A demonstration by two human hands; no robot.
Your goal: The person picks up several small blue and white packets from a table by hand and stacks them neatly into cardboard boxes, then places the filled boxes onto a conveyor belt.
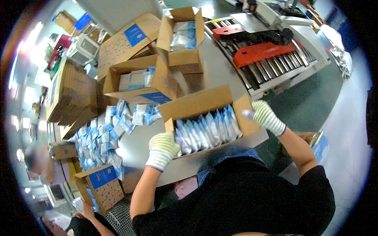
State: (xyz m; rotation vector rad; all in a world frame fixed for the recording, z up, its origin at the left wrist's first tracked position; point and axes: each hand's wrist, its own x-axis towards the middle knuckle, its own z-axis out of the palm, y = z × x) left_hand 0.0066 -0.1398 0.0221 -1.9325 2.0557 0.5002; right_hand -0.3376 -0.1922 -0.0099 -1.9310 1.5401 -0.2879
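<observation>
An open cardboard box (pixel 199 103) stands at the near edge of the table, in front of my body. Inside it, a row of blue-and-silver packets (pixel 208 131) is packed upright side by side. My left hand (pixel 162 151), in a striped knit glove, is closed on the box's left end. At the other end, my right hand (pixel 268 118) in a matching glove grips the raised right flap, with the fingers wrapped over its edge.
Loose packets (pixel 96 143) are heaped on the table (pixel 134 143) to the left. Two open boxes (pixel 136 94) (pixel 183 57) with packets stand behind. A roller machine with red guides (pixel 267 53) is at the far right. Co-workers sit at left, one by another box (pixel 104 188).
</observation>
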